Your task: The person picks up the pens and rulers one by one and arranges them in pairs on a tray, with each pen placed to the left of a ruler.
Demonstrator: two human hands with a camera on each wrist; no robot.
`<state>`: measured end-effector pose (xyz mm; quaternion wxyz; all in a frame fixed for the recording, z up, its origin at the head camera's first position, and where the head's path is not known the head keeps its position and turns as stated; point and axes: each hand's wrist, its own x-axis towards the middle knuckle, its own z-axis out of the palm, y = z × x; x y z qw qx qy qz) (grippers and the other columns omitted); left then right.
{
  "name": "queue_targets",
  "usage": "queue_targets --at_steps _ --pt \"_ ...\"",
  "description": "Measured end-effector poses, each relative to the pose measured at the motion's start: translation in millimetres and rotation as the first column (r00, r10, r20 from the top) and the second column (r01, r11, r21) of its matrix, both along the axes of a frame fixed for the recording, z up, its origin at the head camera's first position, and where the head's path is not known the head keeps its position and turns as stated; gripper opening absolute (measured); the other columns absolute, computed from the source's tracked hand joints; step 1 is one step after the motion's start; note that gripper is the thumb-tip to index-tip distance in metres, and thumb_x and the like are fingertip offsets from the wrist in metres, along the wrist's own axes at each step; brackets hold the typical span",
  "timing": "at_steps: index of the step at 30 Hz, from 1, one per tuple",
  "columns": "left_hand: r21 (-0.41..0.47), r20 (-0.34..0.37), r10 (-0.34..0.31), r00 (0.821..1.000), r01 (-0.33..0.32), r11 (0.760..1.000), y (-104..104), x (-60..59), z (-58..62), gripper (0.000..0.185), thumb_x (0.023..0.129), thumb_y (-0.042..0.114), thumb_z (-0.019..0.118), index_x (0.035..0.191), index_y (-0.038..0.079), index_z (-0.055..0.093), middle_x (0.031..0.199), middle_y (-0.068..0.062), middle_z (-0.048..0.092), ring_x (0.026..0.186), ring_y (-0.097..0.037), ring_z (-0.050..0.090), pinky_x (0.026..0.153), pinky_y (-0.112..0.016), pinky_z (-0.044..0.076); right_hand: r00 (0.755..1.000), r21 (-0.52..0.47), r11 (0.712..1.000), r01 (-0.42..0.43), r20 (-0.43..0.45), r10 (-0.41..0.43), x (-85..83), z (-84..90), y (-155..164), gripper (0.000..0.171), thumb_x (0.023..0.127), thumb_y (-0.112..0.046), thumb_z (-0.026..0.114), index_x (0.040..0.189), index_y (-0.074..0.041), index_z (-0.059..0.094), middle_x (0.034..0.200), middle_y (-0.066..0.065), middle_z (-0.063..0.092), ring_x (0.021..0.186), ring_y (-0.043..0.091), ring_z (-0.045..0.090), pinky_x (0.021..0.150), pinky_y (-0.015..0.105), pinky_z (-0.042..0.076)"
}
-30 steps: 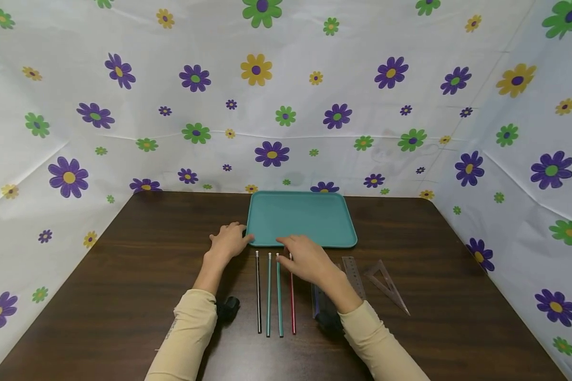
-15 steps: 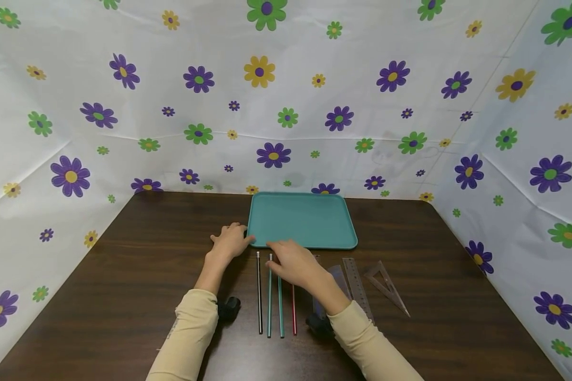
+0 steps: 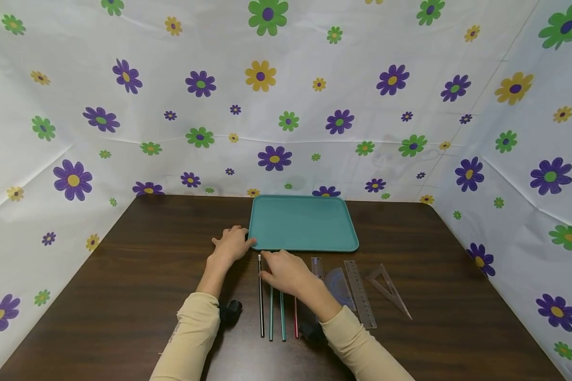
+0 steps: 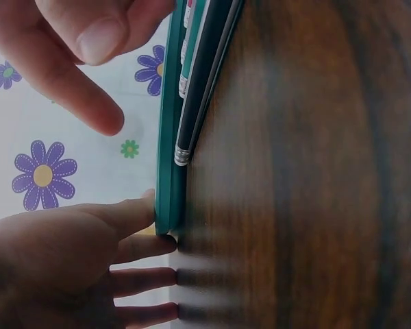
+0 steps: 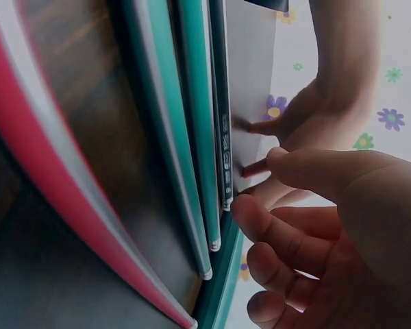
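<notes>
My left hand (image 3: 231,244) rests at the near left corner of the teal tray (image 3: 305,222). In the left wrist view its thumb touches the tray's edge and its straight fingertips meet the table. My right hand (image 3: 288,272) hovers over the pencils, thumb and index finger apart around the eraser end of the black pencil (image 3: 261,309); the right wrist view shows nothing held. Beside it lie two teal pencils (image 3: 271,317) and a red pencil (image 3: 296,324), side by side, erasers toward the tray. The right hand hides their upper parts in the head view.
Right of the pencils lie a clear ruler (image 3: 359,293), a bluish protractor (image 3: 339,286), another ruler (image 3: 317,267) partly under the right arm, and a clear set square (image 3: 394,290). A flowered cloth (image 3: 286,95) hangs behind the dark wooden table (image 3: 457,317).
My right hand has moved left across the pencils, from above the red one to the black one, uncovering the rulers and protractor. The left hand keeps its place at the tray corner.
</notes>
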<state>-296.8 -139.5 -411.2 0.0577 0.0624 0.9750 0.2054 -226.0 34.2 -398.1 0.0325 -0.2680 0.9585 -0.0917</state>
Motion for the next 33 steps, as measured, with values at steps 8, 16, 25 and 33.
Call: queue_targets --at_steps 8,16,25,33 --pt "0.002 -0.004 -0.001 1.0 0.001 1.0 -1 -0.2 -0.5 0.058 0.102 0.038 0.055 0.146 0.001 0.049 0.155 -0.025 0.037 0.143 -0.052 0.029 0.107 -0.081 0.018 1.0 0.021 1.0 0.002 -0.005 -0.002 1.1 -5.3 -6 0.056 0.097 -0.038 0.064 0.142 -0.007 0.054 0.122 0.007 0.07 0.106 0.022 0.069 0.085 0.037 0.059" --pt "-0.007 -0.002 -0.003 1.0 0.003 1.0 -2 0.0 0.0 0.058 0.102 0.039 0.055 0.146 0.002 0.048 0.155 -0.024 0.038 0.143 -0.051 0.029 0.107 -0.08 0.018 1.0 0.046 0.999 0.004 0.024 -0.005 5.9 -8.8 -14 0.059 0.096 -0.039 0.066 0.143 -0.005 0.054 0.12 0.009 0.071 0.108 0.022 0.069 0.082 0.035 0.06" --pt "-0.011 -0.001 -0.007 1.0 0.007 1.0 0 -1.3 0.9 0.058 0.102 0.039 0.055 0.146 0.002 0.048 0.154 -0.024 0.038 0.143 -0.05 0.029 0.108 -0.08 0.018 0.999 0.049 0.999 0.01 0.051 -0.012 9.1 -8.4 -19 0.058 0.092 -0.037 0.071 0.138 -0.004 0.057 0.108 0.008 0.074 0.095 0.019 0.072 0.075 0.031 0.06" --pt "-0.009 0.006 -0.002 1.0 0.002 1.0 0 -0.3 0.7 0.058 0.102 0.039 0.054 0.147 0.003 0.048 0.156 -0.024 0.037 0.144 -0.051 0.028 0.108 -0.08 0.017 0.998 0.039 0.999 -0.002 0.06 -0.001 7.9 -10.8 -20 0.047 0.092 -0.03 0.072 0.131 -0.004 0.062 0.098 0.007 0.074 0.082 0.016 0.071 0.068 0.029 0.057"
